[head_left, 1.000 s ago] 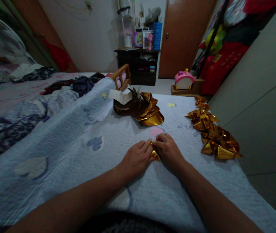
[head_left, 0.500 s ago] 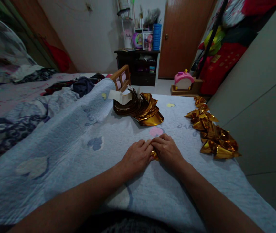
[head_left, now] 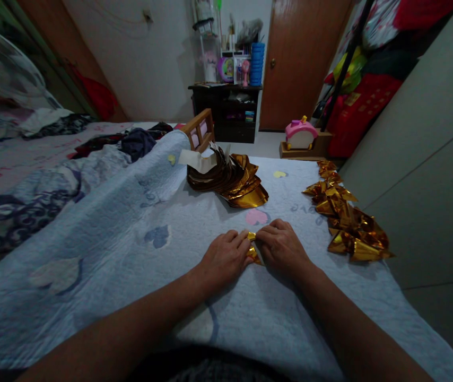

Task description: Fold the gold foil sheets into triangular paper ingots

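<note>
A small piece of gold foil paper (head_left: 254, 254) lies on the bed sheet between my hands, mostly covered by fingers. My left hand (head_left: 226, 254) is closed on its left side, fingertips pressing it down. My right hand (head_left: 284, 246) pinches its right part, the fingers bent and partly hidden. Beyond them rests a fanned stack of gold foil paper (head_left: 246, 183), with pale paper edges curling up at its left. To the right is a pile of folded gold foil pieces (head_left: 354, 223) with pointed ends.
The light blue sheet (head_left: 123, 297) has printed hearts and drops off at the right beside a pale cabinet (head_left: 441, 175). A wooden bed rail (head_left: 198, 130) stands at the far edge. Further off are a dark shelf (head_left: 226, 111) and a pink toy (head_left: 301, 133).
My right hand has shifted slightly to the right, opening a gap between the hands. More of the gold foil paper shows there. The left hand has hardly moved.
</note>
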### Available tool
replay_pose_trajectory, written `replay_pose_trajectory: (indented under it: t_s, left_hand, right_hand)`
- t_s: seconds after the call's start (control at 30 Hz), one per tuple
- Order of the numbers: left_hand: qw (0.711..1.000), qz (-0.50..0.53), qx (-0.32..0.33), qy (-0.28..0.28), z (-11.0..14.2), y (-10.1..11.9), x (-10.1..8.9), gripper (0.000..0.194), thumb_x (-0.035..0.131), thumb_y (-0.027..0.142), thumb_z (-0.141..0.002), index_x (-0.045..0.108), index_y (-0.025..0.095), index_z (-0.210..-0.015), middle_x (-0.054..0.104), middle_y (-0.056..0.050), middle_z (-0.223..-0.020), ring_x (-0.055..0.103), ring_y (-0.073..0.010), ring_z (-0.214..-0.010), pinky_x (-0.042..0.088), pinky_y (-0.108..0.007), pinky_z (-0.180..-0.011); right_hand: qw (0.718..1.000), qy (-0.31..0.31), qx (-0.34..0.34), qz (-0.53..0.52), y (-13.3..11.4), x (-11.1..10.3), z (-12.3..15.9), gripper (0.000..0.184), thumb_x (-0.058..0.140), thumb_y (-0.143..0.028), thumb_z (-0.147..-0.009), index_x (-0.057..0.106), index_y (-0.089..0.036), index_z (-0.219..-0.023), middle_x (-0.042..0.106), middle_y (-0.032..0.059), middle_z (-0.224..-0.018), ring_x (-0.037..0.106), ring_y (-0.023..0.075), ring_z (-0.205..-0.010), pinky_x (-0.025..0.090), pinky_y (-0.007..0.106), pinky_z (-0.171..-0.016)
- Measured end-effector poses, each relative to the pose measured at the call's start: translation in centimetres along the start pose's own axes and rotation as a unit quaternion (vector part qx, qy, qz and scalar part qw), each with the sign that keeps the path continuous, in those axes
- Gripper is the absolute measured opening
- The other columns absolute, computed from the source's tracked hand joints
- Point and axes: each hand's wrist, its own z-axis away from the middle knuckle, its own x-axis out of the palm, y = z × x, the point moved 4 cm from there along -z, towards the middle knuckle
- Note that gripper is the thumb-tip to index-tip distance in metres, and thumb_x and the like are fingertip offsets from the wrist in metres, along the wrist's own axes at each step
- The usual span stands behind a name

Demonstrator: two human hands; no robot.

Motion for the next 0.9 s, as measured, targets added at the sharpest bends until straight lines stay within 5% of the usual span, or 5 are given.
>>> replay_pose_trajectory:
  t_s: [0.17,0.33,0.5,0.9]
  left_hand:
    - [1.000,0.006,-0.003,-0.008,0.1,-0.1,0.0,0.029,0.061,0.038,-0.096,0.061,0.016,-0.115,0.062,-0.009,-0.135,0.057,-0.0282,-0.111,0.052,-0.043,-0.092]
    - [0.999,0.035,0.002,0.007,0.1,-0.4,0.0,0.031,0.064,0.036,-0.095,0.060,0.016,-0.118,0.060,-0.011,-0.139,0.057,-0.0280,-0.115,0.052,-0.044,-0.097]
    - [0.996,0.081,0.026,0.026,0.0,-0.5,-0.2,0.030,0.064,0.032,-0.094,0.058,0.017,-0.120,0.063,-0.010,-0.134,0.059,-0.0267,-0.116,0.051,-0.044,-0.101]
    - [0.975,0.200,0.064,0.076,-0.1,-0.7,-0.9,0.014,0.061,0.018,-0.096,0.065,0.017,-0.109,0.067,-0.008,-0.127,0.062,-0.0213,-0.116,0.053,-0.038,-0.101]
  right_hand:
    - [1.000,0.005,0.009,-0.029,1.3,-0.3,0.5,0.018,0.055,-0.006,-0.082,0.068,-0.018,-0.078,0.069,0.0059,-0.079,0.050,0.0227,-0.083,0.038,0.037,-0.085]
    - [0.994,0.054,0.050,-0.080,2.4,-0.1,0.9,0.029,0.053,-0.009,-0.081,0.067,-0.016,-0.106,0.069,0.0114,-0.100,0.054,0.0259,-0.094,0.042,0.039,-0.087]
    - [0.992,0.036,0.065,-0.105,2.1,0.8,0.9,0.044,0.056,-0.013,-0.079,0.060,-0.015,-0.122,0.067,0.0104,-0.102,0.054,0.0261,-0.095,0.043,0.040,-0.088]
    - [0.970,-0.023,0.140,-0.199,2.2,0.6,0.4,0.014,0.061,-0.010,-0.080,0.061,-0.018,-0.090,0.059,0.0003,-0.078,0.052,0.0170,-0.072,0.038,0.029,-0.068]
